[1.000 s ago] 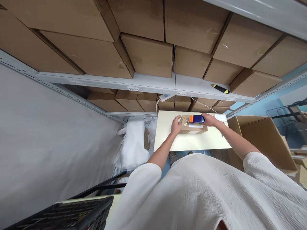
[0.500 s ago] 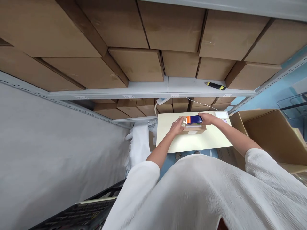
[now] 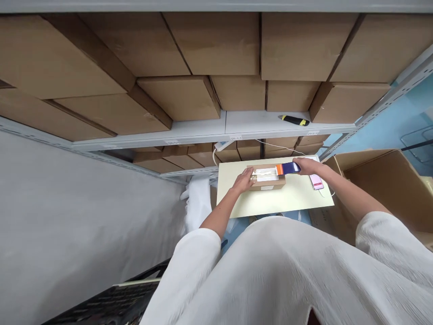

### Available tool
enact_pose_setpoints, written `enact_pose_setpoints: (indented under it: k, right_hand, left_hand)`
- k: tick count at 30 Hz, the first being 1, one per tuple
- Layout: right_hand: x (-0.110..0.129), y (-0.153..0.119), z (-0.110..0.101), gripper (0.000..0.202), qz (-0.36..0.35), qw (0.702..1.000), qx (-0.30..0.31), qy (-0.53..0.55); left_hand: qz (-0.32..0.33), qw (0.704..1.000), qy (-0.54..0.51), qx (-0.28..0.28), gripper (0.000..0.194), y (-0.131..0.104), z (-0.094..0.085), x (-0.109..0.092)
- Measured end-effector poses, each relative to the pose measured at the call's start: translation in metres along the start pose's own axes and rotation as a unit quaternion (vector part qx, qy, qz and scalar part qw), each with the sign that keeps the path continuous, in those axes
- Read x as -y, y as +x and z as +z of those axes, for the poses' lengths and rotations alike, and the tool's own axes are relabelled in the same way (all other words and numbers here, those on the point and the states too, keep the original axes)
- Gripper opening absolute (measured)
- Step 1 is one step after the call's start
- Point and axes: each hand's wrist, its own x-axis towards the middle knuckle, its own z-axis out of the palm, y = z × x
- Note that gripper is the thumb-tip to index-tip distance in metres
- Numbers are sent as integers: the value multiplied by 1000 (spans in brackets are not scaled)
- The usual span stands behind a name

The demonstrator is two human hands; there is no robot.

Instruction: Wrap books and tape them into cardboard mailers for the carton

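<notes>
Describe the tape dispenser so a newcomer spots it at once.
Below the grey shelf of cardboard boxes is a pale yellow tabletop. On it sits a small carton, the left hand at one end. At its other end, in the right hand, is the tape dispenser: dark blue with an orange part, unlike the brown carton and the pink-screened phone nearby.

Pale table (image 3: 243, 203) | small carton (image 3: 267, 183), lit phone (image 3: 316, 182) || grey shelf (image 3: 250, 122) | brown boxes (image 3: 182, 98), black-yellow cutter (image 3: 294, 120)

grey wall (image 3: 84, 198) | blue wall (image 3: 406, 115) | grey shelving (image 3: 250, 122) | blue floor (image 3: 241, 225)
</notes>
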Motion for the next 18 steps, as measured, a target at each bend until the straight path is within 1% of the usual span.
enact_pose_setpoints:
  k: [2,4,6,8,10,12,15,18]
  right_hand:
    - [-33,-16,8,33,4,1000,4,-1]
    - [-61,-29,19,31,6,1000,-5,13]
    - [-83,-36,31,32,18,1000,-7,24]
    - [-97,-38,43,33,26,999,-6,31]
    - [-104,-36,54,35,29,999,-8,34]
    - [-104,-31,62,35,33,999,-4,34]
    - [-98,-23,71,35,53,998,21,25]
    - [-84,-15,76,41,74,996,51,5]
  left_hand:
    - [-5,1000,2,2,93,1,1,1]
    - [-10,1000,8,7,94,2,1,1]
    - [-16,1000,14,12,93,3,0,0]
    - [-25,999,18,16,94,3,-1,-1]
    - [-31,999,21,18,94,3,-2,-3]
    - [-34,999,24,20,95,2,-4,-5]
    - [-44,998,28,24,94,2,-4,-8]
    - [-54,998,31,28,93,3,-4,-10]
